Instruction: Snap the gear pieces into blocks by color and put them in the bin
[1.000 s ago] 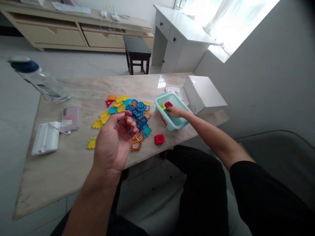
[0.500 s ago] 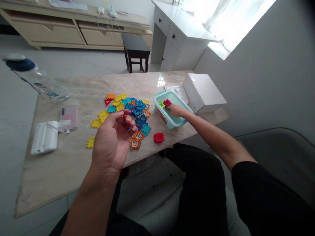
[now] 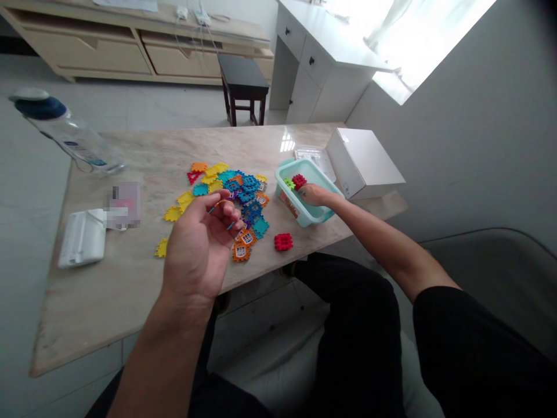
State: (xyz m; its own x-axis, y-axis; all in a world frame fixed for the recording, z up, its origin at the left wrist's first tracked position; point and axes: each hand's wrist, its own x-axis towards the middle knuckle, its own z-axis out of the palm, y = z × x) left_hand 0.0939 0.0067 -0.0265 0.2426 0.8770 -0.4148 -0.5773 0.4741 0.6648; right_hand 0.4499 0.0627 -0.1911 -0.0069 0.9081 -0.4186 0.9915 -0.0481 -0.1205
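Observation:
My left hand (image 3: 200, 247) is raised palm-up over the table, its fingers curled round thin plastic building tiles; only orange and blue edges show. Behind it lies a loose pile of notched interlocking tiles (image 3: 250, 212) in blue, yellow, teal and orange, some with white window grids. My right hand (image 3: 314, 195) reaches down inside a light teal basket (image 3: 311, 219), fingers bent and fingertips hidden. Close by its fingers in the basket are a red block (image 3: 299, 182) and a bright green piece (image 3: 289, 184). Another red block (image 3: 283, 242) sits on the table in front of the basket.
A white box (image 3: 365, 162) and a clear plastic tray (image 3: 315, 158) stand behind the basket. At the left are a water bottle (image 3: 82, 142), a white case (image 3: 82, 238) and a blurred packet (image 3: 124, 206). The marble table (image 3: 100, 302) ends close to my knees.
The whole view has shifted slightly. My left hand keeps its grip above the table, and my right hand stays in the basket beside the red block.

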